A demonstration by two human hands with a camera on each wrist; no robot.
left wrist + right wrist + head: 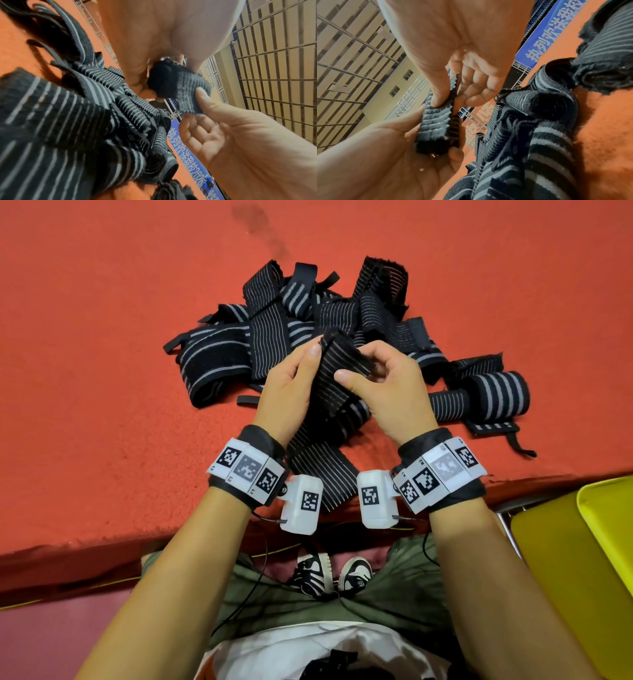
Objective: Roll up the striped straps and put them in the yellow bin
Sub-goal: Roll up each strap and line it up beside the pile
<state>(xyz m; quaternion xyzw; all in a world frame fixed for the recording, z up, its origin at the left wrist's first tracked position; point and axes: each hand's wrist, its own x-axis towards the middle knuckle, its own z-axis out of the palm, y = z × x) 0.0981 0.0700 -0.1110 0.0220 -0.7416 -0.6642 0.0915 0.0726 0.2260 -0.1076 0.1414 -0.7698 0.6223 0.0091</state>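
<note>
Head view gives us a coarse red felt-like table (pixel 102 371) carrying a loose heap of ribbed black elastic straps (pixel 267 337) with thin grey stripes and frayed ends. Our left hand (pixel 291 378) and right hand (pixel 387 385) both pinch one striped strap (pixel 339 361) above the heap, its tail trailing toward us. The glossy yellow bin (pixel 582 559) sits beside our right arm. Wrist views show wire grating and a blue banner (pixel 544 35).
</note>
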